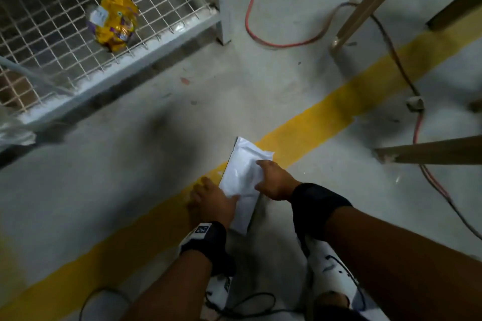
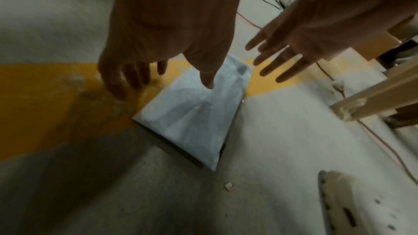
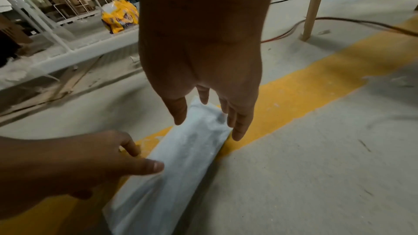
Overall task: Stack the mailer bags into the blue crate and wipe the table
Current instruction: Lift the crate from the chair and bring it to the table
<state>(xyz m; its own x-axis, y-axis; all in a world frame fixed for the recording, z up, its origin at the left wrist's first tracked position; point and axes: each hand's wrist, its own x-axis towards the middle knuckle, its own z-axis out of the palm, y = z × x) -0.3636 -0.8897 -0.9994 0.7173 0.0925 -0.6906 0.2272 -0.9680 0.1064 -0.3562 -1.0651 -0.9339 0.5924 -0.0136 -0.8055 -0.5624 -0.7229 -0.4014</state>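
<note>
A white mailer bag (image 1: 245, 177) (image 2: 196, 117) (image 3: 176, 167) lies flat on the concrete floor, across a yellow painted line (image 1: 339, 101). My left hand (image 1: 216, 190) (image 2: 167, 71) (image 3: 140, 158) is at its left edge: the thumb rests on top of the bag and the fingers reach down to the floor beside it. Over the bag's far right part my right hand (image 1: 263, 174) (image 2: 271, 60) (image 3: 208, 121) has its fingers straight, touching or just above the surface. Neither hand grips the bag. No blue crate or table top is in view.
A white wire-mesh rack (image 1: 78, 34) stands at the upper left with a yellow packet (image 1: 114, 18) on it. A red cable (image 1: 250, 21) snakes over the floor. Wooden legs (image 1: 365, 8) stand at the upper right. My white shoes (image 1: 333, 268) are below the hands.
</note>
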